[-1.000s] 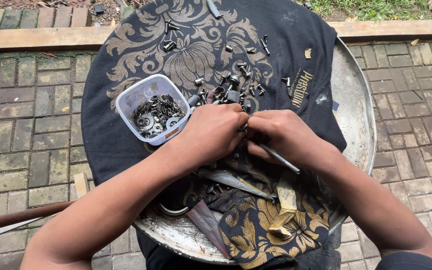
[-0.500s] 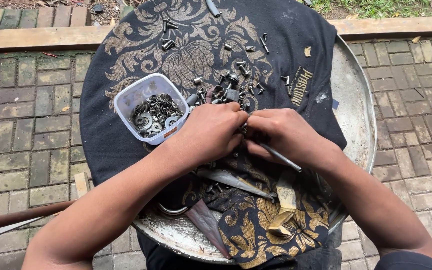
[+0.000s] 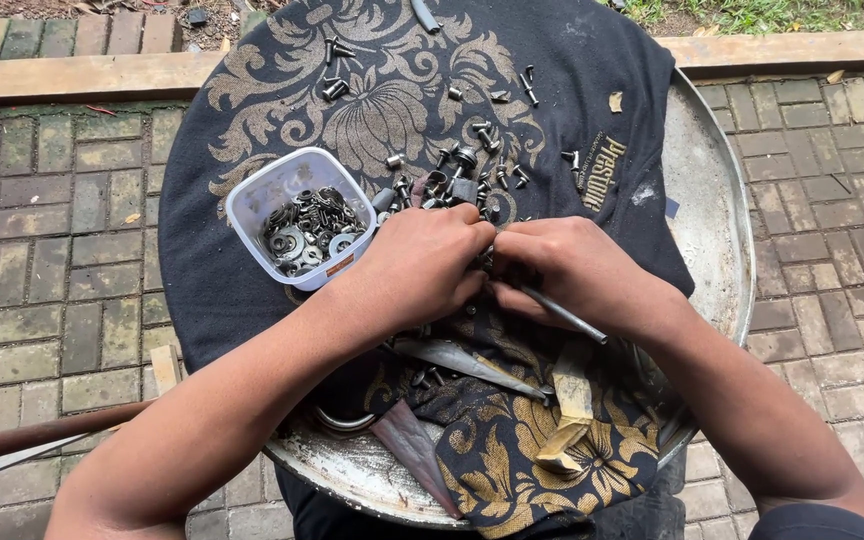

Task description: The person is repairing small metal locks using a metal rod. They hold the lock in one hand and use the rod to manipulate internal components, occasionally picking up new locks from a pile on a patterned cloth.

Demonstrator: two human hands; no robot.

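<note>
Mid-frame, left hand (image 3: pixel 422 265) and right hand (image 3: pixel 572 270) meet, fingers curled shut around a thin metal rod (image 3: pixel 562 315) angling toward lower right; what the left pinches can't be told. Fiddly joining step, apparently. Plastic tub (image 3: pixel 297 215) of washers sits left, loose bolts (image 3: pixel 472 160) above on black cloth (image 3: pixel 252 300).

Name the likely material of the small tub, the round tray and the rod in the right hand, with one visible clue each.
Small tub: likely plastic; translucent, pale walls let the washers inside show through.
Round tray: apparently metal, dull grey with a worn, stained sheen and thin raised rim.
Rod under the right hand: probably steel; slim, straight, grey, faintly glossy.
</note>
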